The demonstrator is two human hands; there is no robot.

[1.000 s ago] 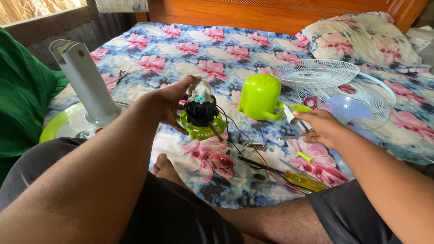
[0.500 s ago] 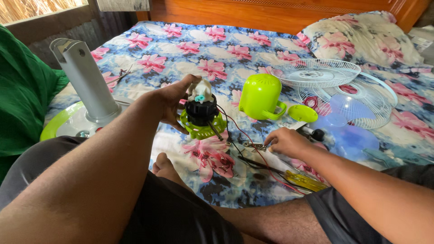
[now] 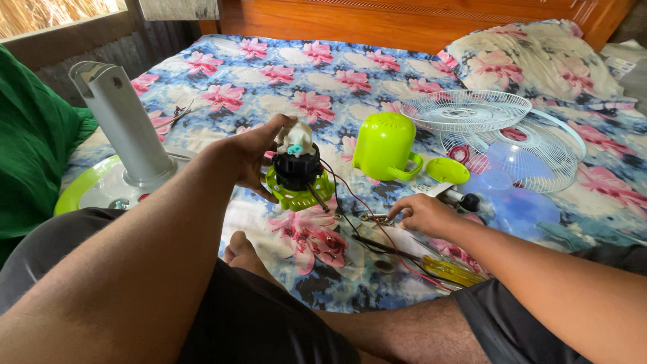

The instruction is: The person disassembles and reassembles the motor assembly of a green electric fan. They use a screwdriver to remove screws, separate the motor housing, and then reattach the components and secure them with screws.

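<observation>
On the flowered bedsheet (image 3: 350, 81), right at the centre of the view, the left hand (image 3: 259, 158) has hold of the fan motor (image 3: 298, 168): black body, white and teal gear cap on top, lime-green mounting plate underneath. The fingers are curled around its left side, thumb up by the cap, and the motor stands upright just above the sheet with its shaft poking down toward the right. Red and black wires (image 3: 364, 222) trail from it across the bed.

Over to the right hand (image 3: 421, 212), which is low on the sheet, knuckles up, fingers drawn together and pinching down on a small metal part (image 3: 374, 218) lying among those wires; exactly what that piece is, I can't tell. Just nearer the person lies a yellow-handled screwdriver (image 3: 451, 271), close beside the right forearm.

Behind the hands sits the lime-green motor cover (image 3: 385, 145), with a small green cap (image 3: 447, 170) just beside it. Further right, a white wire fan guard (image 3: 472, 111) leans over the pale blue fan blade (image 3: 512, 195). Far left, the grey fan stand (image 3: 125, 125) rises from its round green-rimmed base (image 3: 87, 192), next to a green cloth (image 3: 30, 135). A flowered pillow (image 3: 532, 61) rests by the wooden headboard (image 3: 404, 20).
</observation>
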